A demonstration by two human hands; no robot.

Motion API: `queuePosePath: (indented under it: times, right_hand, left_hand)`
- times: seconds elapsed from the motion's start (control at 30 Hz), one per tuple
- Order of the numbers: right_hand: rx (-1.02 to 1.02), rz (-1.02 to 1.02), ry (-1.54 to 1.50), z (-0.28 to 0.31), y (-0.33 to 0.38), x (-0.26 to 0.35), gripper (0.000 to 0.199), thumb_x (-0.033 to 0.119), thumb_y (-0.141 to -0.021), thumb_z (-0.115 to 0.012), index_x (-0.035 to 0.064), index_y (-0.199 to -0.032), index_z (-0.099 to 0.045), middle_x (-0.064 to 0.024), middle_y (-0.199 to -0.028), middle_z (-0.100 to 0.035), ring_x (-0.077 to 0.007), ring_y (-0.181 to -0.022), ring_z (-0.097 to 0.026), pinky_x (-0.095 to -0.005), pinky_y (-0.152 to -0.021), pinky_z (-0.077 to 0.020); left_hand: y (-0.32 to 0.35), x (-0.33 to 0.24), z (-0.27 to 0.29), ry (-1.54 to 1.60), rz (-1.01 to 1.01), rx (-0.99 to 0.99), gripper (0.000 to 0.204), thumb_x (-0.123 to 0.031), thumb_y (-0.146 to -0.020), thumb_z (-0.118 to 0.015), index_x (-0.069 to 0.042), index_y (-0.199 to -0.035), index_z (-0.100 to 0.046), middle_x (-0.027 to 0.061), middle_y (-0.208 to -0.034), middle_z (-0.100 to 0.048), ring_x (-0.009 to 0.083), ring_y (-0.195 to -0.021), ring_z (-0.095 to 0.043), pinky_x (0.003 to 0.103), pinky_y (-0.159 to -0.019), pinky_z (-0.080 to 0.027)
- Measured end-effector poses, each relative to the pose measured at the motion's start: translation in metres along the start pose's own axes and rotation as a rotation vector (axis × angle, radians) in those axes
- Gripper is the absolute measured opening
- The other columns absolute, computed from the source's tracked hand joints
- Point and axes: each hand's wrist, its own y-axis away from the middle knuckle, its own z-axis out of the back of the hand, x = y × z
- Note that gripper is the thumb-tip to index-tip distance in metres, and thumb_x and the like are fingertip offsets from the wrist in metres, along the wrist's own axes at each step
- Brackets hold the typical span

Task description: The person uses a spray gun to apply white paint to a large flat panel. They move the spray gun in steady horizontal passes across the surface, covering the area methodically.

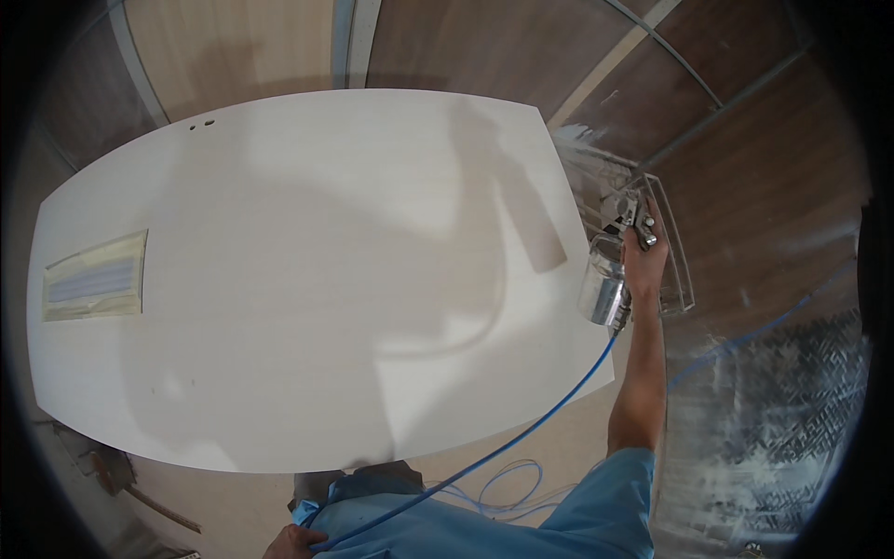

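My right hand [644,265] is wrapped round a metal spray gun [641,224], held just past the right end of a large white door panel [307,373]. Below the gun's body hangs its silver paint cup [603,289]. A blue air hose [507,449] leads from the gun's handle down across my body to my left hand [296,542], whose fingers are closed on it at the lower edge. The white panel has a masked rectangle [93,278] of tape and paper near its left end, and two small dark holes [202,125] by its far edge.
Loose blue hose coils [512,489] lie on the floor near me. Behind the panel stand brown wood-look boards [484,51] with metal strips. A frame-like stand [678,252] is beside my right hand. The floor at the lower right [764,438] is streaked with white.
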Motion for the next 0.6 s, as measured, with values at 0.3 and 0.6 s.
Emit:
queuePosePath:
  times: [0.3,0.6]
  right_hand:
    - [0.12,-0.069,-0.362,-0.009,-0.043,0.205,0.063,-0.003,-0.093,-0.058,0.004,-0.154,-0.044,-0.0007,-0.075,-0.059,-0.0077,-0.058,-0.052,-0.0252,-0.051,-0.0441]
    - [0.27,0.02,-0.402,0.03,-0.008,0.204,0.062,0.001,-0.093,-0.058,-0.0037,-0.152,-0.042,0.0,-0.073,-0.058,-0.0059,-0.054,-0.051,-0.0234,-0.048,-0.0436]
  left_hand:
    - [0.107,-0.071,0.131,-0.008,0.086,-0.02,0.052,-0.037,-0.087,-0.073,0.0,-0.122,-0.064,0.0253,-0.107,-0.07,0.0328,-0.101,-0.067,0.041,-0.09,-0.051]
    - [0.124,-0.086,0.05,0.063,0.208,0.041,0.057,-0.035,-0.086,-0.08,-0.005,-0.13,-0.062,0.0243,-0.119,-0.07,0.0394,-0.112,-0.065,0.043,-0.101,-0.049]
